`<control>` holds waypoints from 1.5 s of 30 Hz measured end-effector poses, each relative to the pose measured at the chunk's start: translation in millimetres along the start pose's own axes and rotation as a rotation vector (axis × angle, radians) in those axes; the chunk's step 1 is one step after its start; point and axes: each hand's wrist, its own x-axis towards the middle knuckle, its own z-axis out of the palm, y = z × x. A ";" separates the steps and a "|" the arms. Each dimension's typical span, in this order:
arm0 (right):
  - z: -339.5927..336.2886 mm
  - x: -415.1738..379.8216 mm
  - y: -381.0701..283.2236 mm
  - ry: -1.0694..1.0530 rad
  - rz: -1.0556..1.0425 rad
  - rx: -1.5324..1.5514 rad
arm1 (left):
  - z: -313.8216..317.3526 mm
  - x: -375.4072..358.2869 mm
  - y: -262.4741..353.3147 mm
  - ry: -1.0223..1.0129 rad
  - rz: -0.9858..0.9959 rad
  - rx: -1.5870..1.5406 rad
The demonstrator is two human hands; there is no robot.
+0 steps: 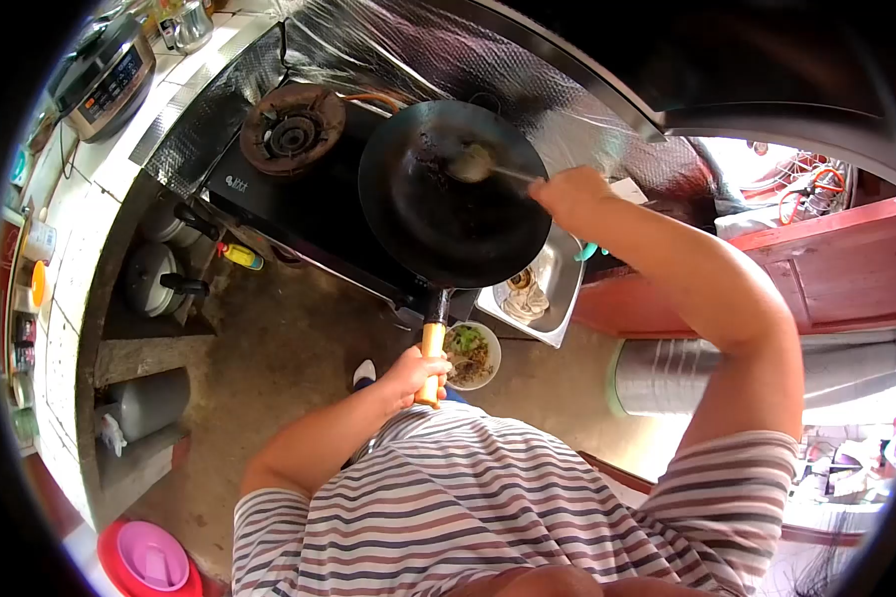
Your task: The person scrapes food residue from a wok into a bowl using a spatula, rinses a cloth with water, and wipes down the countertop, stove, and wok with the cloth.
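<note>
Left hand (414, 376) gripping 1 wok (438, 224), right hand (573, 201) 1 utensil (472, 163)

The left hand (415, 377) hides part of the handle (434, 336) in its fingers. Above them the wok (438, 234) covers part of the stove (314, 204) and tray (565, 320); just right of them the bowl (498, 360) is partly hidden, its food (470, 346) too small to name. The ladle (483, 165) blurs left of the right hand's (570, 201) fingers, its end concealed.
</note>
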 end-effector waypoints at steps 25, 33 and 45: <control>38.1 -30.9 45.3 0.037 0.062 -0.268 | 0.7 -5.2 1.3 -0.020 0.002 0.035; 18.2 -5.3 22.0 0.260 0.043 -0.108 | 1.8 5.8 -5.7 -0.014 0.036 0.060; -1.4 1.7 40.1 -0.038 -0.138 0.216 | 2.6 7.0 -8.4 -0.004 0.036 0.017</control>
